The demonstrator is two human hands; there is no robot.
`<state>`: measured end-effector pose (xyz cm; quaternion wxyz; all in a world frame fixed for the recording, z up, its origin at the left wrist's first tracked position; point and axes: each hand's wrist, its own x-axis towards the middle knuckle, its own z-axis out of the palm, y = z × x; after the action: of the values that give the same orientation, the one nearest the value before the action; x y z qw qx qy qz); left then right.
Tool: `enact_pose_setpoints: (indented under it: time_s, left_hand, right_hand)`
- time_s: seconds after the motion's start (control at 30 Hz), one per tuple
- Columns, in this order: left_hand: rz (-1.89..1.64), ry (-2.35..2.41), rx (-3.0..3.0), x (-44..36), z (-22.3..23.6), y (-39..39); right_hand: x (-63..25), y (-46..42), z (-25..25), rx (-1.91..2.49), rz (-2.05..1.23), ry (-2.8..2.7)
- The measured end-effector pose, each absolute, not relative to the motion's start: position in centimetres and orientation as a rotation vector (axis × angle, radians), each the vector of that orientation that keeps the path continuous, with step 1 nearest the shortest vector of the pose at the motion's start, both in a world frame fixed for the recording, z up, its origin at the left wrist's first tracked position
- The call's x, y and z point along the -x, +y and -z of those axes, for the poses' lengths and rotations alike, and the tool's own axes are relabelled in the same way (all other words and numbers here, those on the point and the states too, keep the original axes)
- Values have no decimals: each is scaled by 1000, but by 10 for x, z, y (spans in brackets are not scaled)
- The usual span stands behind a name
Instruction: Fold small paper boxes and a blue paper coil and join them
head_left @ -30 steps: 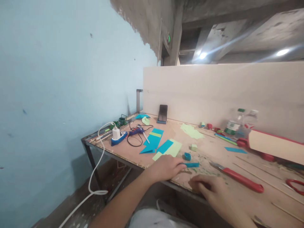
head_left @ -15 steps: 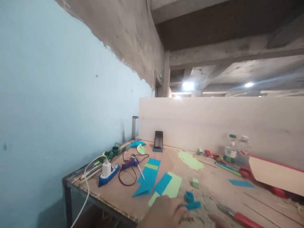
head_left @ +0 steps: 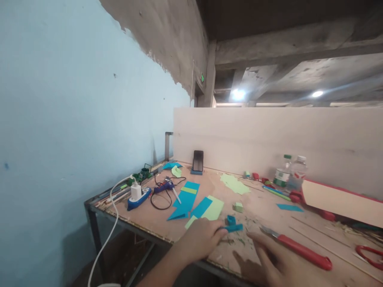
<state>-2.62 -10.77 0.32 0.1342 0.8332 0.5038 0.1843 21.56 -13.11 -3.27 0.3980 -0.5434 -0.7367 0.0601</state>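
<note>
My left hand [head_left: 200, 241] lies at the near edge of the wooden table [head_left: 263, 207], thumb and forefinger closed on the end of a small blue strip [head_left: 234, 228]. A curled blue piece [head_left: 230, 219] sits just behind the strip. My right hand [head_left: 277, 263] rests flat on the tabletop to the right, fingers stretched out and holding nothing; motion blurs it. A red-handled utility knife [head_left: 299, 249] lies just beyond its fingertips.
Blue and green sheets [head_left: 191, 199] lie mid-table, with a glue gun [head_left: 164, 186] and a power strip [head_left: 138, 196] to the left. A phone [head_left: 198, 161] stands against the white board. Bottles [head_left: 289, 175], a red-edged panel [head_left: 341, 201] and red scissors [head_left: 369, 255] are to the right.
The view swung up and came back down, so both hands show again. The right hand has slid slightly right; the left hand stays at the blue strip.
</note>
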Motion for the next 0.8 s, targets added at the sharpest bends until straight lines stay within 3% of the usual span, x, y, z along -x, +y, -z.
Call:
enact_pose_setpoints:
  time_s: [0.2,0.8]
  left_hand:
    - [-520,1427,-2421,27,-4,-109]
    - [-475,1417,-2453,26,-1,-108]
  right_hand:
    - [-193,-138,17,1502,-458,-2173]
    - [-191,-133,30,1482,-251,-2094]
